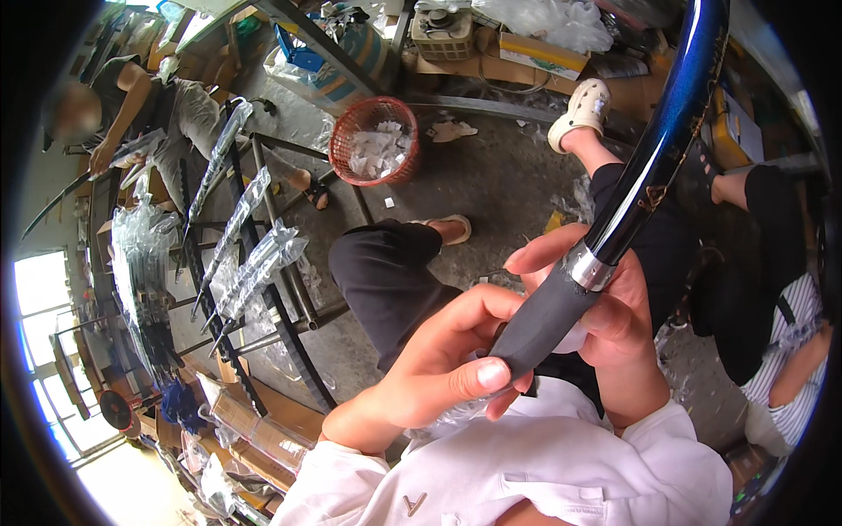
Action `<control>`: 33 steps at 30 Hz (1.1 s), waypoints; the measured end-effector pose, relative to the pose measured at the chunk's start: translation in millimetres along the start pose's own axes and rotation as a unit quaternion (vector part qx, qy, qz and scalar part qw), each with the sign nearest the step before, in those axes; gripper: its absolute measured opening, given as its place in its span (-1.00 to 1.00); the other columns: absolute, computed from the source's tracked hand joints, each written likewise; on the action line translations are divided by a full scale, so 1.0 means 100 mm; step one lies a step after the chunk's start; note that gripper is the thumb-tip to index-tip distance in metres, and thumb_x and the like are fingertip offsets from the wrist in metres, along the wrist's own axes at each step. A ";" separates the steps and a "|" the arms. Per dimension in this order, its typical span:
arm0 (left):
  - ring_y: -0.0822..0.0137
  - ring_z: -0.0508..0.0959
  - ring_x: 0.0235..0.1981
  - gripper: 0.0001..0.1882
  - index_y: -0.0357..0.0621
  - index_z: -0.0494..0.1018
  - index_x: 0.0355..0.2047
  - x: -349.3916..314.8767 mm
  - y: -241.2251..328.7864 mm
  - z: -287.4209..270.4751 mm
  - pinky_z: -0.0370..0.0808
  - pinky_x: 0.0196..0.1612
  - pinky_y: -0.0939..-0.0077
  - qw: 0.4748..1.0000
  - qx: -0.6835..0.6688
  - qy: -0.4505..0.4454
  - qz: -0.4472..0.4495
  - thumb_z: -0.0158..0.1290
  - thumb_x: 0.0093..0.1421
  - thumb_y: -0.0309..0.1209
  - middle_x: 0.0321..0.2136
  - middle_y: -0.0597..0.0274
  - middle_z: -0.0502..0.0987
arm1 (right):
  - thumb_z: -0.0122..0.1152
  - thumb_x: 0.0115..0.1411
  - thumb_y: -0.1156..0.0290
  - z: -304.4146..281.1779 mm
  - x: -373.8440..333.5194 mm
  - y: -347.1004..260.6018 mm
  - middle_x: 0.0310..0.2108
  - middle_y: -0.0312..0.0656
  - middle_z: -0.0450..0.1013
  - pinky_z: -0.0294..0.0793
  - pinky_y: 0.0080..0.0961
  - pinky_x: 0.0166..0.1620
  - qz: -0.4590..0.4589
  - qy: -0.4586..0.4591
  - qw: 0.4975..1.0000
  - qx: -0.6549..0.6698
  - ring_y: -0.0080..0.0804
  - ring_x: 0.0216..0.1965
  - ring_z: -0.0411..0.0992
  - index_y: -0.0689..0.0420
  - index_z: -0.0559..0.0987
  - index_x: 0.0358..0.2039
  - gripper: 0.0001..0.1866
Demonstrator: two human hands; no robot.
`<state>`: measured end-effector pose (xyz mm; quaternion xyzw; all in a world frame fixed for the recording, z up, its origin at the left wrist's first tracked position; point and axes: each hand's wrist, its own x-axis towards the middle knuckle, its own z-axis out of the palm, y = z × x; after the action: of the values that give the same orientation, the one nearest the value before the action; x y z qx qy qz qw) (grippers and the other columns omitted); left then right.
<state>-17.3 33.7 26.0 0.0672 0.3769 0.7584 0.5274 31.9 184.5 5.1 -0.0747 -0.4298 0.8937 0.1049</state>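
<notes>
A thick fishing rod (656, 162), glossy black and blue, slants from the upper right down to its dark matte grip (542, 323) in front of my chest. A silver metal collar (586, 266) joins the grip to the shaft. My left hand (452, 346) is closed round the butt end, its thumb lying on the grip. Around the collar and upper grip curls my right hand (618, 307), partly hidden behind the rod. Something white (572, 339) shows between its fingers and the grip; I cannot tell what. Crumpled clear plastic (452, 415) lies under my left hand.
On the left, a dark metal rack (285, 329) carries several plastic-wrapped rods (241, 223). A red basket (373, 175) of white scraps stands on the floor ahead. One person (132, 114) works at far left; another in striped clothing (794, 320) sits close on the right.
</notes>
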 end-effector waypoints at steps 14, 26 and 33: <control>0.41 0.38 -0.13 -0.57 -0.28 0.14 -0.10 -0.09 -0.10 0.02 0.32 -0.08 0.50 0.991 0.122 -0.011 0.054 0.11 0.09 -0.52 -0.20 0.19 0.28 | 0.22 0.01 0.10 -0.13 -0.06 0.09 -0.65 -0.27 0.22 0.04 -0.65 -0.64 -0.009 -0.060 0.994 0.096 -0.62 -0.66 0.12 0.34 0.42 -0.41 -0.53; 0.46 0.42 -0.43 -0.63 -0.25 0.15 -0.12 -0.12 0.06 -0.10 0.37 -0.38 0.63 0.999 0.036 0.016 0.011 0.05 0.12 -0.51 -0.34 0.07 0.44 | 0.27 -0.02 0.05 -0.12 -0.07 0.12 -0.59 -0.37 0.23 0.09 -0.77 -0.53 0.062 -0.062 0.993 0.085 -0.71 -0.61 0.13 0.32 0.39 -0.16 -0.39; 0.37 0.42 -0.61 -0.54 -0.45 0.34 -0.15 -0.19 0.19 -0.32 0.35 -0.54 0.61 0.983 0.070 0.140 0.100 -0.02 0.14 -0.22 -0.49 0.05 0.44 | -0.07 0.25 0.31 -0.46 0.25 -0.24 -0.64 -0.42 0.15 0.08 -0.77 -0.52 -0.008 0.043 0.980 -0.195 -0.69 -0.61 0.11 0.27 0.40 -0.19 -0.72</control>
<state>-39.2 -1.0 21.0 0.0343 0.4910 0.7807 0.3850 21.3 240.2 -5.5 -0.1282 -0.5917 0.7877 0.1140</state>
